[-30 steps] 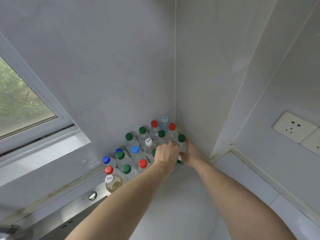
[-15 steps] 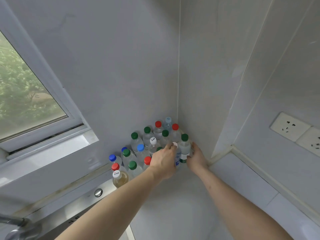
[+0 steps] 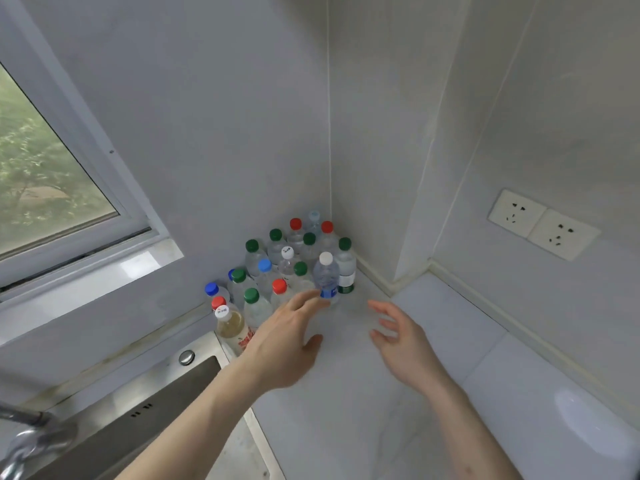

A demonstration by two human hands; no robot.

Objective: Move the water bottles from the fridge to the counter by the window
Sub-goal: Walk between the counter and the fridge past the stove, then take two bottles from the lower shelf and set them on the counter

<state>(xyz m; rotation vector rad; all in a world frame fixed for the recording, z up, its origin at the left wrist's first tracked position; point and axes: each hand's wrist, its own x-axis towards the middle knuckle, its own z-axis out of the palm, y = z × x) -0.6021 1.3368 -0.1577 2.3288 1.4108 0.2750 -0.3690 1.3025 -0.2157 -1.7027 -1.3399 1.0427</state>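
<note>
Several clear water bottles with green, red, blue and white caps stand packed in the corner of the white counter [image 3: 433,393] beside the window [image 3: 45,174]. At the front right of the cluster stand a white-capped bottle with a blue label [image 3: 327,278] and a green-capped bottle [image 3: 346,268]. My left hand [image 3: 287,341] hovers in front of the cluster, fingers spread, its fingertips close to the white-capped bottle's base. My right hand [image 3: 403,341] is open above the counter, apart from the bottles. Neither hand holds anything.
A steel sink [image 3: 145,407] with a faucet [image 3: 24,441] lies at the lower left. A bottle of yellowish liquid [image 3: 232,327] stands at the sink's corner. Wall sockets [image 3: 543,223] sit on the right wall. Tiled walls close the corner behind the bottles.
Both hands let go of the white-capped and green-capped bottles and drew back toward me with fingers spread. The two bottles now stand free at the front of the cluster.
</note>
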